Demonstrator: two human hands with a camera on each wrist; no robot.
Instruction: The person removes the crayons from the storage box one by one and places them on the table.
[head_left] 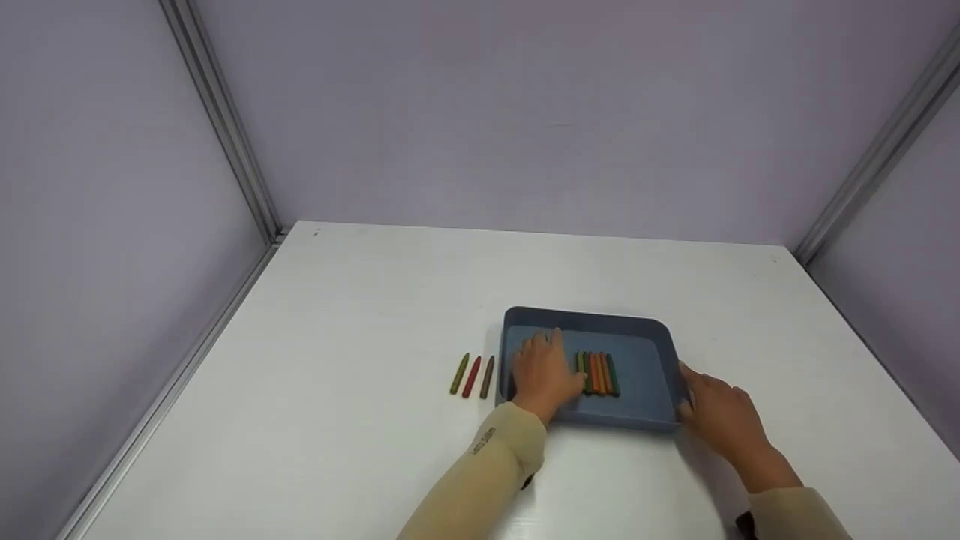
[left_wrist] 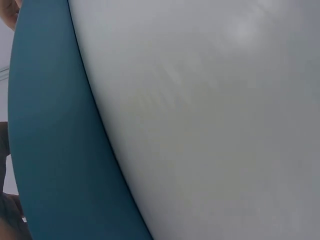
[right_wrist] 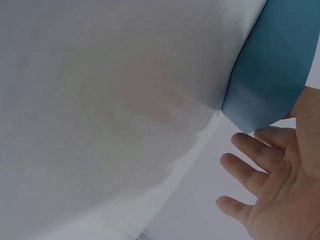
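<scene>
A blue tray point(head_left: 585, 313) sits on the white table point(head_left: 360, 315). Several green and orange crayons point(head_left: 598, 373) lie side by side on its floor. My left hand point(head_left: 541, 371) rests flat inside the tray's left half, just left of those crayons, holding nothing. At the tray's near right corner, my right hand point(head_left: 712, 409) touches the outer wall with its fingertips. The right wrist view shows the right hand's fingers point(right_wrist: 250, 170) spread and relaxed beside the tray corner point(right_wrist: 270, 75). The left wrist view shows only the tray's wall point(left_wrist: 50, 150) and table.
Three crayons point(head_left: 472, 375), green, red and olive, lie in a row on the table just left of the tray. Lilac walls with metal corner posts point(head_left: 225, 127) close the table on three sides.
</scene>
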